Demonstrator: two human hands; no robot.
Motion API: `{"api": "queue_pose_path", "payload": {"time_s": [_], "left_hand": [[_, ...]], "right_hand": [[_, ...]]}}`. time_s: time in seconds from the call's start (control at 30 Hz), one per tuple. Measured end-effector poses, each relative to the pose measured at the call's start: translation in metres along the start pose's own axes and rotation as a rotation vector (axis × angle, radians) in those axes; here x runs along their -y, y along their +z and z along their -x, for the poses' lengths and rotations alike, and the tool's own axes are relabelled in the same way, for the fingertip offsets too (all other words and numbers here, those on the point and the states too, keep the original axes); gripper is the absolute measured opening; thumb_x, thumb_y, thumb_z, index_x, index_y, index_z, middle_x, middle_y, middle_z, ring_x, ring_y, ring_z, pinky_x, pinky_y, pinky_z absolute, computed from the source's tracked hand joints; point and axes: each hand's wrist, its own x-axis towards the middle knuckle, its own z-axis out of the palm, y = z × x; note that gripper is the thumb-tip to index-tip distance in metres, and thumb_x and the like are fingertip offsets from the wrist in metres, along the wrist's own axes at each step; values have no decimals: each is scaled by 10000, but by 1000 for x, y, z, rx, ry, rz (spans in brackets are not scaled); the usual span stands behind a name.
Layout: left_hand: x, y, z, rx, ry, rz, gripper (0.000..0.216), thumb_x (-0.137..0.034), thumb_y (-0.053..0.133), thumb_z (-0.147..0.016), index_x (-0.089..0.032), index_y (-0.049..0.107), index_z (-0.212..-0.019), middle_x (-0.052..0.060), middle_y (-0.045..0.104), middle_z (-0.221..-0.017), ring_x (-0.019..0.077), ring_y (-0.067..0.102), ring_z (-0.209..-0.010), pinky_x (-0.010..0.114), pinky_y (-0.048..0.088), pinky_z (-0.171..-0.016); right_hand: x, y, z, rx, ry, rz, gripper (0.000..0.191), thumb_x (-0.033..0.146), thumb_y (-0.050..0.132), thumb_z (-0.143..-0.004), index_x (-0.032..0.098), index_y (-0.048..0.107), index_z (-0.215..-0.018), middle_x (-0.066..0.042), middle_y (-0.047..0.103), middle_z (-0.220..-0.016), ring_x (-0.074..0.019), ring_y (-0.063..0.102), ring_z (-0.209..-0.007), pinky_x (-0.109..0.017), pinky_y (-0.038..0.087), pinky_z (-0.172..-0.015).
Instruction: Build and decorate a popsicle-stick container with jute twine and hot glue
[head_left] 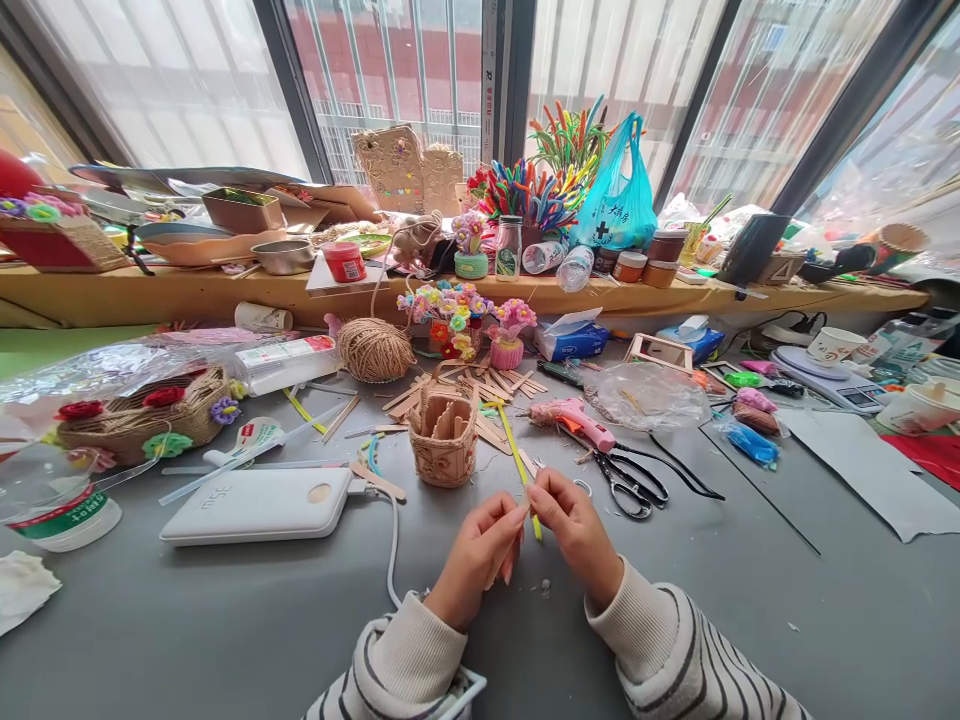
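My left hand (480, 545) and my right hand (574, 525) meet low over the grey table, fingertips pinched close together. Whatever is between the fingers is too small to make out. A thin yellow strip (516, 447) runs away from me behind the fingertips; whether a hand touches it, I cannot tell. Just beyond my left hand stands a small woven twine basket (442, 462) with wooden sticks in it. Past my right hand lie a pink glue gun (576, 418) and black-handled scissors (628, 484).
Left of my hands is a white power bank (259, 508) with a cable. Loose craft sticks (510, 384) and a twine ball (375, 350) lie behind the basket. A white sheet (870, 470) is at right. A crowded ledge (420, 300) borders the back.
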Motion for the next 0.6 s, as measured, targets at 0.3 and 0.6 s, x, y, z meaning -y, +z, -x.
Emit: {"api": "queue_pose_path", "payload": {"time_s": [0.3,0.6], "left_hand": [[-2,0,-3,-29,-4,23,392,-474,612,-683,-177,393,-552,-88,349,-357,30,264,-304,213,172,-389],[-7,-1,4,144,-61,142,318,-413,559,-718,-175,418,-561,-89,302,-292,29,195,-281,212,169,-409]], "right_hand": [[-5,7,1,-89,18,-55,377,500,505,-765,201,357,-591,65,302,-546,-73,272,-504,-220,265,-471],[7,-4,0,175,80,-169,485,603,396,-794,174,478,-583,25,444,-521,-76,385,-472,-235,332,-474]]}}
